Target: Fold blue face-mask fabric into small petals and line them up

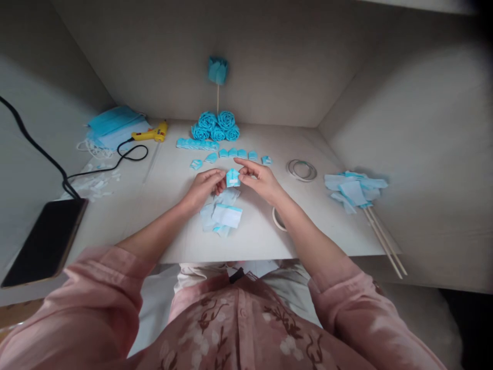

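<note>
Between my two hands is a small folded blue petal [233,178] with a white strip on its front. My left hand [210,184] pinches its left edge, fingers curled. On the right edge, my right hand [257,177] grips it between thumb and fingers, with the index finger stretched out above. Below the hands lies a loose pile of cut blue and white mask pieces [227,215]. Several similar folded petals [232,153] form a row just beyond my hands.
Rolled blue flowers [217,126] and a flower on a stick [217,71] are at the back. A yellow glue gun [150,133], face masks [117,126] and phone [44,241] are left. Tape rolls [302,170], mask scraps [354,189] and wooden sticks [385,241] are right.
</note>
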### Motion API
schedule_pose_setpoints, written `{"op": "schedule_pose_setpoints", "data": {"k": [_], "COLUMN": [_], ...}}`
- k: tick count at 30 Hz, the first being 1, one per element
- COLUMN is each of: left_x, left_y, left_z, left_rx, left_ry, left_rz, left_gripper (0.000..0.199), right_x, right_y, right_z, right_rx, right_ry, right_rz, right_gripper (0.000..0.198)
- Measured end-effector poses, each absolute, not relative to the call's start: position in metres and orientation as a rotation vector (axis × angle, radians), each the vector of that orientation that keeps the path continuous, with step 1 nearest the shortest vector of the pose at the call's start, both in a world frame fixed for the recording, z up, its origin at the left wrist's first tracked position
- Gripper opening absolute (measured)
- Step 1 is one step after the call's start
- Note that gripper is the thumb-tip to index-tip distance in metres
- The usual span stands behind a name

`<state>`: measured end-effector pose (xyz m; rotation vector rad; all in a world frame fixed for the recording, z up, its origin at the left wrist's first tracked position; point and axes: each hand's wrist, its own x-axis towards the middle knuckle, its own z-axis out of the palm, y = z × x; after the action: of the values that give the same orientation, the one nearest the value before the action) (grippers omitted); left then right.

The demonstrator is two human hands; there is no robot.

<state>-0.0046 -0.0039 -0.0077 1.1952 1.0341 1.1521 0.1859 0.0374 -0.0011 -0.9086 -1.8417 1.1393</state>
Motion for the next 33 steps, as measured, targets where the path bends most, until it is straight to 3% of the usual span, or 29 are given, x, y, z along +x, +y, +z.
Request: {"op": "schedule_pose_setpoints", "data": {"k": [11, 14, 33], "left_x": [-0.0045, -0.0039, -0.0031], "left_y": [-0.002, -0.0032, -0.0028], "left_z": [-0.0102, -0.008, -0.0091], "left_rx": [1.151, 1.135, 1.247], "left_ry": [1.087, 1.092, 1.152], "left_rz": [1.173, 1.174, 1.083], "left_gripper": [0.024, 0.024, 0.025], "right_x": [0.1836, 0.1829, 0.1788], "right_y": [0.0347, 0.0338, 0.0294], "right_z": [-0.004, -0.0042, -0.0062], "right_rx": [-0.853, -0.867, -0.965], "right_ry": [-1.77, -1.802, -1.892], "right_rz": [1.243, 1.279, 1.123], "right_gripper": [0.051, 0.058, 0.055]}}
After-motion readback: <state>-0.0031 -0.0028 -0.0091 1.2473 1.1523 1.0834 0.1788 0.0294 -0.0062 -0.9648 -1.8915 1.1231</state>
